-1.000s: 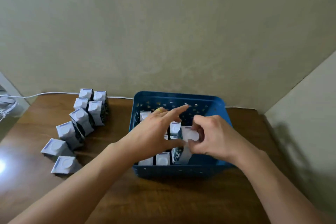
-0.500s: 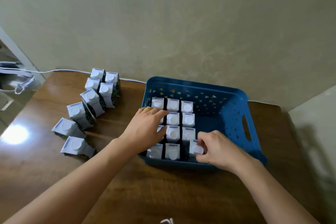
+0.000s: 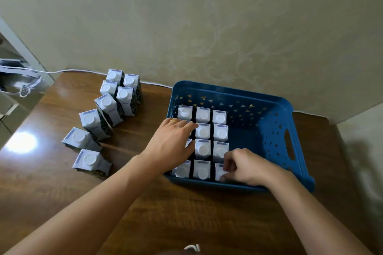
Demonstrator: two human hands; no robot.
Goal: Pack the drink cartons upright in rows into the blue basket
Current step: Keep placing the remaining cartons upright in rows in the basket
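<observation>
The blue basket stands on the brown table with several white-capped drink cartons upright in three rows along its left side. My left hand lies flat with straight fingers on the cartons of the leftmost row. My right hand pinches the top of the nearest carton of the third row, at the basket's front wall. Several loose cartons stand on the table to the left of the basket.
The right half of the basket is bare, with a handle slot in its right wall. A white cable runs along the wall behind the table. The table ends at a wall on the right and behind.
The right hand has lowered its carton into the front of the third row. The left hand has settled flat on the left row. The view has tilted down.
</observation>
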